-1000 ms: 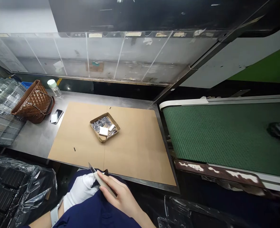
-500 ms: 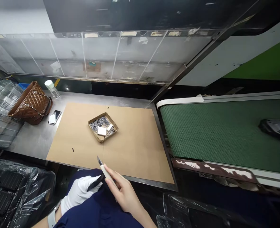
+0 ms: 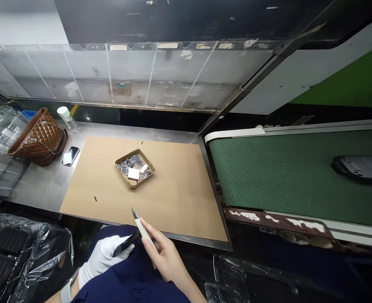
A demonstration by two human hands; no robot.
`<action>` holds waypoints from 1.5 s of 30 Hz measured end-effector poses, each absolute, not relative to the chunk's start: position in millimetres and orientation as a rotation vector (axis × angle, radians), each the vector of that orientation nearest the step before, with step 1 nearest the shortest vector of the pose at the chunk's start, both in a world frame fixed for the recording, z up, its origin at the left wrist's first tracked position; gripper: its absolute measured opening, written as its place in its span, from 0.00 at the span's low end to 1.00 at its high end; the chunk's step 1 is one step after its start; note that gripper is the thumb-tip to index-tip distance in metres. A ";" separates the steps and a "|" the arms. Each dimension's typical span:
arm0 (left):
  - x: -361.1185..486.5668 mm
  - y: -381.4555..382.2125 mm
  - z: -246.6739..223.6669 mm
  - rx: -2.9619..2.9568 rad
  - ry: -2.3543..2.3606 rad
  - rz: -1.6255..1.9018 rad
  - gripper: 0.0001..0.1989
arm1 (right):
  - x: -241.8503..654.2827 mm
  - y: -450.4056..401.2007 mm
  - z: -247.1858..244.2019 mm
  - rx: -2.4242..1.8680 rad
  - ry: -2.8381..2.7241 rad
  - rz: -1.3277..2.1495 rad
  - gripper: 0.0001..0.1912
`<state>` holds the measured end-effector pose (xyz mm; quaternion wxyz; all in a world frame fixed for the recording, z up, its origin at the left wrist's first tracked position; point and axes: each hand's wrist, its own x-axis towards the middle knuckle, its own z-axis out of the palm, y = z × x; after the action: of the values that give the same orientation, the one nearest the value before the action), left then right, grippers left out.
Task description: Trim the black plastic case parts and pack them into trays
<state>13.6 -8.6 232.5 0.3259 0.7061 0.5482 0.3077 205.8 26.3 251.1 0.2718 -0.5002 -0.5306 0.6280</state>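
Between the fingers of my bare right hand is a craft knife with a pale handle, its blade pointing up and away from me. My left hand, in a white glove, is closed around a black part whose lower end is hidden by the fingers. Both hands are close together over my lap, just short of the table's near edge. Beyond them a shallow cardboard tray holds many small dark pieces and two white blocks.
Brown cardboard covers much of the metal table. At left are a brown handbag, a bottle and a phone. A green conveyor belt on the right carries a black part. Plastic-wrapped black trays stand lower left.
The black part on the conveyor has moved left. The whole view has shifted slightly. Both hands keep their hold, with the knife tilted a little more upright.
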 end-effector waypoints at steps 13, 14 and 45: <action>15.1 -11.1 242.1 1.221 1.302 0.637 0.17 | 191.2 25.3 271.3 -1.099 -1.871 1.598 0.22; 15.5 -10.2 243.3 1.201 1.308 0.634 0.18 | 192.4 26.4 272.9 -1.074 -1.858 1.626 0.22; 15.4 24.9 260.8 2.185 1.295 0.812 0.14 | 186.8 71.8 266.4 -1.115 -0.720 2.415 0.26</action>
<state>15.4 24.9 260.8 0.2353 0.7964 0.4721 0.2959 186.8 71.8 266.4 0.1919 -0.3973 -0.2564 0.8600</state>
